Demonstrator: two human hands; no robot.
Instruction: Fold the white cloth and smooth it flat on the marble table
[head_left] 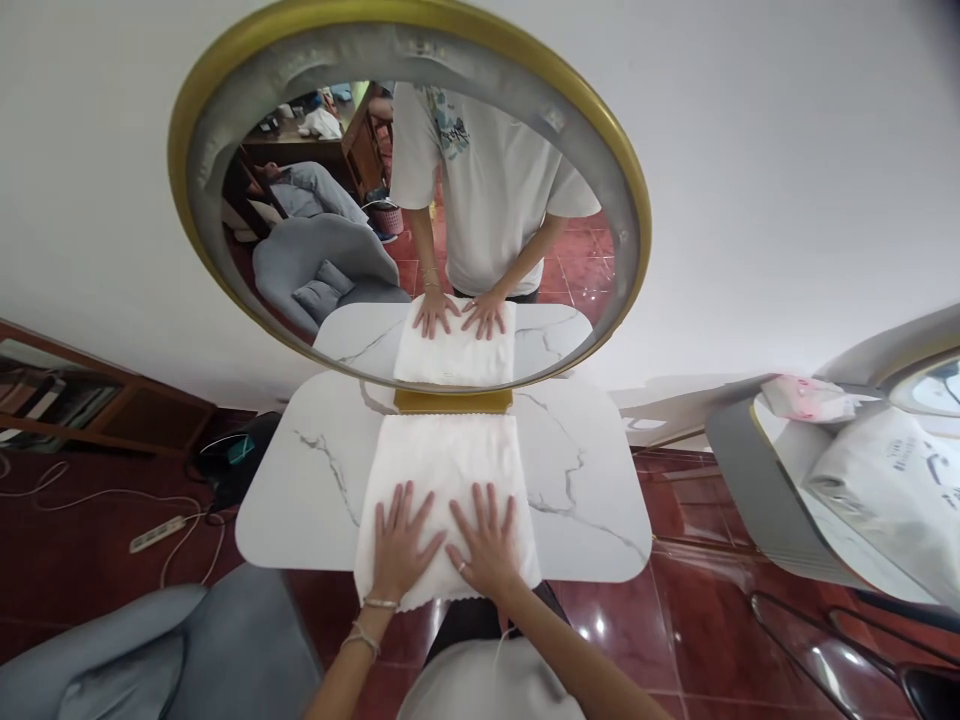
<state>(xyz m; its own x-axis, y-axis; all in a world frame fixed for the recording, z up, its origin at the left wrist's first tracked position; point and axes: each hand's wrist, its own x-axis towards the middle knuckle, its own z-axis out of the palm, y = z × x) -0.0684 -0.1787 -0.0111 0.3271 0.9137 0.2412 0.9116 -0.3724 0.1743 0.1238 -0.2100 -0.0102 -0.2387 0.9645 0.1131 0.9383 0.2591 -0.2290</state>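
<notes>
A white towel (444, 455) lies flat across the middle of a marble-patterned table (592, 500), its near edge hanging slightly over the front. My left hand (403, 542) rests palm down on the towel's left half, fingers spread. On its right half lies my right hand (486, 545), also flat with fingers apart and a ring on one finger. The two thumbs point toward each other with a small gap between them. Neither hand grips the cloth. Bracelets circle my left wrist.
A gold-framed round mirror (636, 215) stands behind the table, reflecting my torso and both hands. At left are a grey armchair (247, 640), a power strip (157, 534) with cables, and a wooden cabinet (150, 405). At right, a white bag (892, 480) rests on another table.
</notes>
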